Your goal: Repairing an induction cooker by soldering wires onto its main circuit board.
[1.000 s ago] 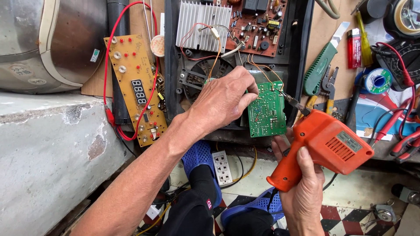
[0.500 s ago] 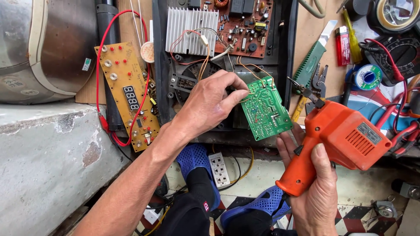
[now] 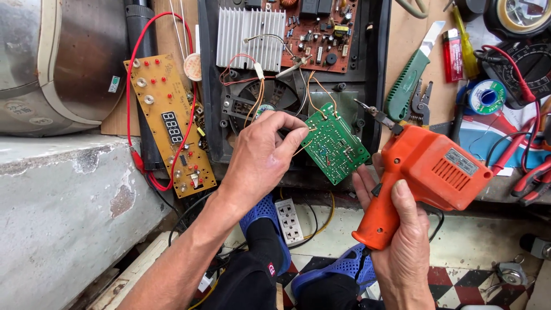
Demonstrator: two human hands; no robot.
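Above the opened appliance chassis [image 3: 367, 86], the left hand [image 3: 261, 158] pinched the tilted green circuit board [image 3: 334, 143] by its edge, while the right hand [image 3: 402, 241] gripped the orange soldering gun [image 3: 427, 172] just beside it.

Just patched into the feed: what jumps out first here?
The orange soldering gun held in the right hand, right of centre, its tip toward the small green circuit board. The left hand pinches that board's edge at centre. At left, a yellow panel board ringed by a red wire.
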